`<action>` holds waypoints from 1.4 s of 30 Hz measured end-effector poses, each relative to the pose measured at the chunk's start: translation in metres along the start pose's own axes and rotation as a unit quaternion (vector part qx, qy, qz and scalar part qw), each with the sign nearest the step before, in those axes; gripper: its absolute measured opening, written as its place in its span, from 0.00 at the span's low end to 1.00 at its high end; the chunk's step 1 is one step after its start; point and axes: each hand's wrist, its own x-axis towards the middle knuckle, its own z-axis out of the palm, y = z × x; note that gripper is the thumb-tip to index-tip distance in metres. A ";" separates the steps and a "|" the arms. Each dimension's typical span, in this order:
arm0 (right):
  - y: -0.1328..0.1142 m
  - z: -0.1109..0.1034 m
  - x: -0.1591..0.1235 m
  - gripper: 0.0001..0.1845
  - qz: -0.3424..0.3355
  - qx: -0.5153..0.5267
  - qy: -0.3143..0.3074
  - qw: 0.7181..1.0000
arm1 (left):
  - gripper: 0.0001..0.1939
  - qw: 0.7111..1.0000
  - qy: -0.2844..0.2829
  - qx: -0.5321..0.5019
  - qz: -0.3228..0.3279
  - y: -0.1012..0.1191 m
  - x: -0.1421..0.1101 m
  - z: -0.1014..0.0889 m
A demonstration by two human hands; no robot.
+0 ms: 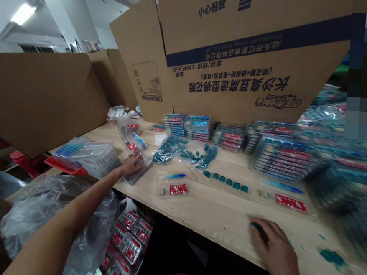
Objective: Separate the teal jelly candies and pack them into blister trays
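Note:
My left hand (133, 163) curls over the near stack of clear plastic trays (140, 174) at the left of the table. On the right, near the front edge, my right hand (273, 244) pinches a small dark green piece (257, 227) between thumb and fingers. Between the hands lies a filled tray (174, 189) with a blue stick, a red packet and a small pale piece. A similar tray (284, 198) sits beyond my right hand, blurred. Dark green cubes (230, 182) form a row behind, beside an open plastic bag (170, 147) of more green pieces.
Stacks of filled trays (284, 161) stand along the back and right, before a large cardboard carton (233, 53). Empty clear trays (103, 159) lie at the left edge, above a plastic bag (55, 212). A box of packed trays (128, 242) sits below the table. Green scraps (334, 257) lie at right.

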 end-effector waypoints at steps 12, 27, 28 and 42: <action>0.001 0.001 -0.001 0.18 -0.010 -0.028 0.055 0.998 | 0.06 0.992 0.077 0.101 0.024 0.088 -0.004 -0.072; -0.106 -0.021 0.002 0.16 0.101 0.313 -0.114 0.937 | 0.07 0.928 0.091 -0.353 0.073 0.325 -0.092 0.009; -0.096 -0.024 0.004 0.17 0.128 0.301 -0.111 0.938 | 0.10 0.946 0.053 -0.298 0.115 0.314 -0.088 0.020; -0.029 -0.035 0.024 0.09 0.119 0.198 -0.036 0.972 | 0.20 0.966 0.042 -0.181 0.180 0.299 -0.091 0.070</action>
